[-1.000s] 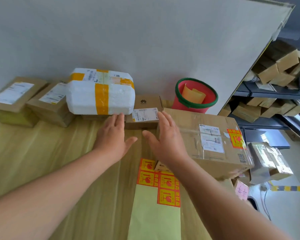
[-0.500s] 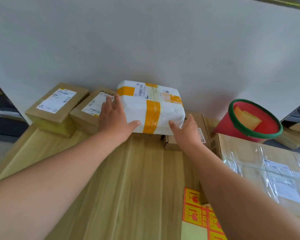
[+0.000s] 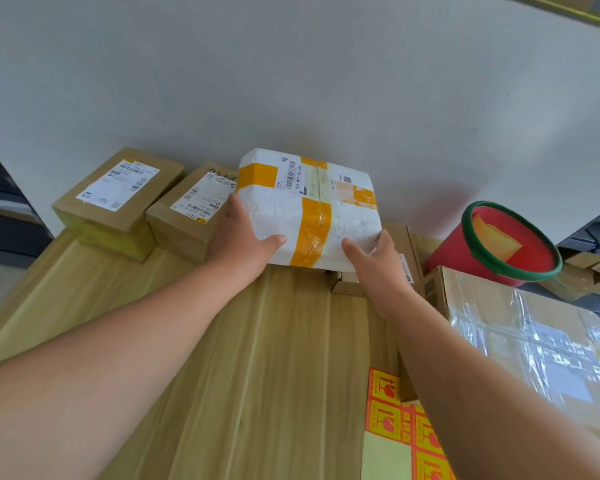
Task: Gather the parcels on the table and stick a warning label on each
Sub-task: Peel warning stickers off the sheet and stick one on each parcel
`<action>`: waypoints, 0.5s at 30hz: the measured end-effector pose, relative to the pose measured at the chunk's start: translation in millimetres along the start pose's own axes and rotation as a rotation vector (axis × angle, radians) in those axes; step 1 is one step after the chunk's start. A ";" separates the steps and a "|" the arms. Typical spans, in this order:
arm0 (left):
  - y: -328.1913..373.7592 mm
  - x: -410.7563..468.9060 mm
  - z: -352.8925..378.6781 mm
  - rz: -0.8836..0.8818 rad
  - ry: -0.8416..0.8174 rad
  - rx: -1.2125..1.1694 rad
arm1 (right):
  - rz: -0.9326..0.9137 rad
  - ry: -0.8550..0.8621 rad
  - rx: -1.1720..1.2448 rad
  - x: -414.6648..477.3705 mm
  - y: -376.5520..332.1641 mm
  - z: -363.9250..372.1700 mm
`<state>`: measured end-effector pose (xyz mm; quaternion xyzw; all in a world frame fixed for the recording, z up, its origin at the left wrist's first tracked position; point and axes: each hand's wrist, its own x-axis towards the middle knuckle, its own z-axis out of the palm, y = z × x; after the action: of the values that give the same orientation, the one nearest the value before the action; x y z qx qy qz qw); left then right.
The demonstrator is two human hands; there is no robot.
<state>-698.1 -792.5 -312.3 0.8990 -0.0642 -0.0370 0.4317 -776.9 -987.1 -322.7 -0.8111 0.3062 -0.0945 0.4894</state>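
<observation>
A white foam parcel (image 3: 309, 206) bound with yellow tape is tilted up at the back of the wooden table (image 3: 222, 358). My left hand (image 3: 238, 242) grips its left side, thumb on the front face. My right hand (image 3: 378, 265) grips its lower right corner. Two brown boxes with white shipping labels, one (image 3: 118, 199) at far left and one (image 3: 191, 216) beside it, stand against the wall. A small brown box (image 3: 404, 251) lies partly hidden under the foam parcel and my right hand. A large taped carton (image 3: 520, 327) sits at right. A sheet of red-and-yellow warning labels (image 3: 395, 420) lies near the front.
A red bucket with a green rim (image 3: 506, 244) stands at the back right, holding yellow paper. A white wall rises straight behind the parcels. Dark shelving with cardboard shows at the far right edge, and the table's left edge drops off to the floor.
Both hands reached from the small box to the foam parcel, took hold of its sides and tilted it up. The view swung left and closer.
</observation>
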 end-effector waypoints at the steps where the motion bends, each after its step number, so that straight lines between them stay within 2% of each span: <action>1: -1.5 -8.7 -3.5 0.008 0.020 -0.015 | -0.013 -0.001 0.002 -10.4 -0.1 -0.8; 6: -20.9 -68.3 -21.9 0.011 0.043 -0.080 | -0.066 -0.012 -0.021 -74.3 7.9 -4.2; 15: -69.3 -193.8 -42.7 -0.164 0.019 -0.104 | -0.022 -0.144 -0.053 -192.5 61.8 0.2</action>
<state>-878.8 -688.1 -337.6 0.8779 0.0156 -0.0671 0.4738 -954.7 -894.1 -347.2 -0.8318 0.2638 -0.0333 0.4873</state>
